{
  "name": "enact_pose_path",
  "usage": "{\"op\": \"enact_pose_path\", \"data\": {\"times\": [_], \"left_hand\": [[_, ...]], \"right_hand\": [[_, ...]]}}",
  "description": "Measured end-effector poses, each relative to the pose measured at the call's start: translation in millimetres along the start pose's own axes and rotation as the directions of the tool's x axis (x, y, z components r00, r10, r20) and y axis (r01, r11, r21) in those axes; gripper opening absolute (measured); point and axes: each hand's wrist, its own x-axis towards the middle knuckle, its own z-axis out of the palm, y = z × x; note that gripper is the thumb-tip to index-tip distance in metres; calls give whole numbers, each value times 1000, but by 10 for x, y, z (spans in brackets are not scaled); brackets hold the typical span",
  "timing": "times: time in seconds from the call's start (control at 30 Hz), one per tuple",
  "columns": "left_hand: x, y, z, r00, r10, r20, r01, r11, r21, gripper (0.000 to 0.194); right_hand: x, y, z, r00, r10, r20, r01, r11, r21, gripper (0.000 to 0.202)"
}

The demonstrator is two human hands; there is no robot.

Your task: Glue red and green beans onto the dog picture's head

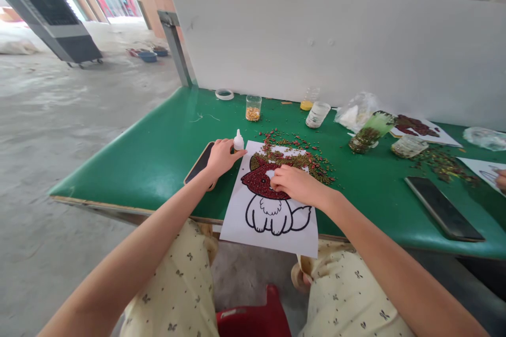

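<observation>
A sheet of paper (233,216) with a fox-like animal outline lies before me, its lower edge hanging past the table edge. Dark red beans (259,181) cover much of the animal's head; the body is bare line drawing. My left hand (223,157) is closed round the lower part of a small white-tipped glue bottle (238,142), upright beside the paper. My right hand (293,181) rests over the head, fingers bent together; whatever they hold is hidden. Loose green and red beans (316,166) are heaped across the paper's top right and the table.
A phone (200,166) lies partly under my left forearm. Along the back stand a cup of corn kernels (253,109), a whitish cup (317,115) and a tilted green cup (371,131). Another phone (443,208) lies right, near another person's hand (501,180). A white panel (336,37) rises behind.
</observation>
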Motion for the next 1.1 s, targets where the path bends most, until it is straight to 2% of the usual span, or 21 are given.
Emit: {"op": "enact_pose_path", "data": {"times": [0.3, 0.67, 0.93, 1.1], "left_hand": [[9, -26, 18, 1000, 1, -6, -1, 998, -60, 34], [13, -25, 24, 1000, -9, 2, 9, 999, -33, 34], [13, -15, 12, 1000, -19, 9, 19, 999, -44, 33], [9, -22, 14, 1000, 3, 10, -3, 1000, -9, 35]], "right_hand": [[-18, -3, -20, 1000, 30, -8, -30, 999, -20, 15], [-7, 5, 45, 1000, 14, -18, -15, 1000, -24, 15], [-7, 14, 56, 1000, 4, -13, -3, 999, 50, 17], [-24, -6, -21, 1000, 9, -23, -8, 997, 73, 17]]}}
